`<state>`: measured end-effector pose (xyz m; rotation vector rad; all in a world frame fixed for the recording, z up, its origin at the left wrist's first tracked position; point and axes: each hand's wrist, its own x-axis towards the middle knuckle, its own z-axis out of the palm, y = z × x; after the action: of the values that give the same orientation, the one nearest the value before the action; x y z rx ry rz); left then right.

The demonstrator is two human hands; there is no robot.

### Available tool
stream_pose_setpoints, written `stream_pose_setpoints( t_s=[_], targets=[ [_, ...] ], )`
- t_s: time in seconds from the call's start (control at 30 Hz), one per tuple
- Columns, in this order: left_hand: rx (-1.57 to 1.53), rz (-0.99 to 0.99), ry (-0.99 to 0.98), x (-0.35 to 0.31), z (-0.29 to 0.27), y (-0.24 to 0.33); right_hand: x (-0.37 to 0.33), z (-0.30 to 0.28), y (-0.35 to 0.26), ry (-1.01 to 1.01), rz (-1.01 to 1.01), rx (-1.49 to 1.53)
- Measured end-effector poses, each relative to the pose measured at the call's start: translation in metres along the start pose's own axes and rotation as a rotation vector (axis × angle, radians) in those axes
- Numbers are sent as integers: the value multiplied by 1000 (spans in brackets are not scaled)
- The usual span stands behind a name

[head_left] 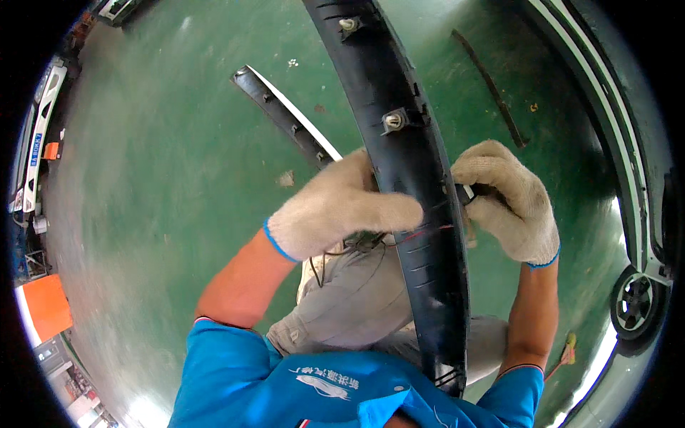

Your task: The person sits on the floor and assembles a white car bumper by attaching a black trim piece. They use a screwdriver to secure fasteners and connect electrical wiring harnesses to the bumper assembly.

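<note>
A long, curved black plastic trim panel [428, 285] runs from the top of the view down to my lap, its ribbed inner side facing me. Pale clips [394, 121] sit in mounts along it. My left hand [332, 207], in a beige knit glove, grips the panel's left edge, thumb across the face and fingers hidden behind. My gloved right hand [514, 203] is closed at the right edge around a small black-and-white piece [467, 192] whose kind I cannot make out. A thin red wire [426, 232] crosses the panel, and dark wires [317, 271] hang below my left hand.
A shorter trim strip [282, 114] with a white edge lies on the green floor beyond my left hand. A narrow dark strip [492, 89] lies at the far right. A vehicle [635, 157] with a wheel [635, 302] stands along the right side. An orange panel [46, 307] is at far left.
</note>
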<state>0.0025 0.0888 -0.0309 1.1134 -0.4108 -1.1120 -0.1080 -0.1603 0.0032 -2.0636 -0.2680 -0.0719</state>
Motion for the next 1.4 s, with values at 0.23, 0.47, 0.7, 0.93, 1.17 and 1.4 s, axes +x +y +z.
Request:
stream_pose_setpoints(
  t_s=[0.23,0.47,0.7,0.93,1.17,1.4],
  targets=[
    [175,-130,90,0,17,-5,-2,1,3,29,-35,19],
    [52,-110,147,3,30,-8,-4,-5,-1,31,-114,-90],
    [-244,-83,178,8,36,-16,-10,-2,-3,68,63,-36],
    [-10,-128,192,7,31,-9,-20,3,3,144,53,-17],
    [258,-4,158,3,38,8,-29,7,14,212,152,257],
    [392,122,149,6,35,1,-34,12,24,228,193,359]
  ],
)
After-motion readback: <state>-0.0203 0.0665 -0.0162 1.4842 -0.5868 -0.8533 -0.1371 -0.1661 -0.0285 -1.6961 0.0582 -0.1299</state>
